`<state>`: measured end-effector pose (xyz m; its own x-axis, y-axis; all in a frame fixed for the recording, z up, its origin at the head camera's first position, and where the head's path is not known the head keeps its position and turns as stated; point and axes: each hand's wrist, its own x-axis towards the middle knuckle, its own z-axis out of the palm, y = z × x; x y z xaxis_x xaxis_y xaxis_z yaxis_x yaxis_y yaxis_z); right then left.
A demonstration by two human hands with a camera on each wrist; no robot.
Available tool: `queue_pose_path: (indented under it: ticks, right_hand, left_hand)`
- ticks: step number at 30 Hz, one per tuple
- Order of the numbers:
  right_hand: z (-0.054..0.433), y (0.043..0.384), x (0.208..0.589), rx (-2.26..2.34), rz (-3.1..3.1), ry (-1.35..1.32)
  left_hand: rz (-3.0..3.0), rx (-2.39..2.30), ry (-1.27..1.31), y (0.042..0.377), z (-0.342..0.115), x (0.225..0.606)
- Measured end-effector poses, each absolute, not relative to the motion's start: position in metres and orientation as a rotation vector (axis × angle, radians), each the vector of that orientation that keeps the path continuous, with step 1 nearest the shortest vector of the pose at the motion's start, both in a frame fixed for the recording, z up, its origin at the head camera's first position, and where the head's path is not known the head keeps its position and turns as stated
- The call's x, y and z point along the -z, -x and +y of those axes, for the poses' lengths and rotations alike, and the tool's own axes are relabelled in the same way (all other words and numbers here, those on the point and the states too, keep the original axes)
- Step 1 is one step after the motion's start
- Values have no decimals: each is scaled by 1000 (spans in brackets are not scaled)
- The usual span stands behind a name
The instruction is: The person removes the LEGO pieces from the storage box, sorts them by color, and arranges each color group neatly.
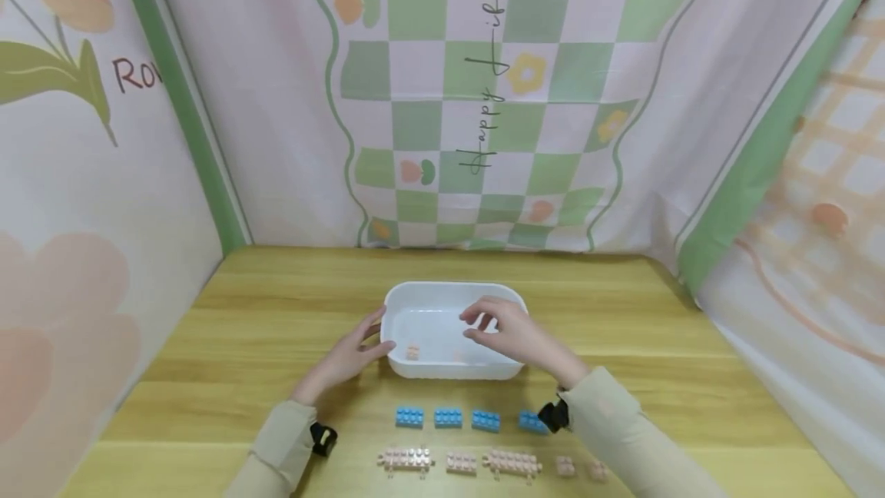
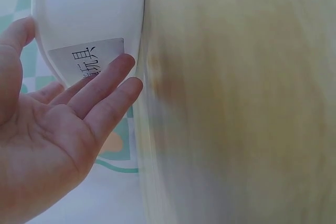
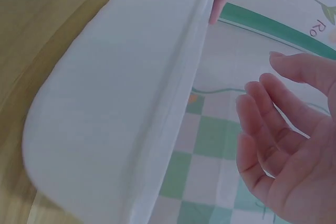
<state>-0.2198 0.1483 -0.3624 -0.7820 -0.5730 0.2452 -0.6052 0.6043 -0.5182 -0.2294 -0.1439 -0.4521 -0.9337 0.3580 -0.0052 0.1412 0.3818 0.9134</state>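
Observation:
A white plastic bin (image 1: 452, 370) stands on the table. My left hand (image 1: 351, 352) rests against its left end, thumb at the rim and fingers extended along the outer wall. A white label (image 2: 113, 48) with dark characters is on that end wall, partly behind the fingers (image 2: 107, 85). Over the bin's right part hovers my right hand (image 1: 508, 333); its fingers (image 3: 257, 119) are loosely bent, apart from the thumb, with nothing between them. Inside the bin a small peach toy brick (image 1: 412, 352) lies near the front left. A faint pinkish patch shows farther right.
Several blue bricks (image 1: 448, 417) form a row in front of the bin; the right sleeve's wrist strap (image 1: 555, 415) partly covers the rightmost. Nearer the front is a row of pink bricks (image 1: 461, 463), some long with side pegs. A patterned curtain (image 1: 477, 137) hangs behind the table.

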Motion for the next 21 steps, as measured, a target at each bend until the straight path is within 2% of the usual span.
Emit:
queue_pose_path:
  ticks: [12, 21]
  right_hand:
    - [93, 258, 388, -944, -2868, -1102]
    - [72, 263, 414, -925, -3106, -949]
  left_hand:
    - [2437, -1577, -456, 231, -145, 451]
    - [2451, -1559, -521, 231, -144, 452]
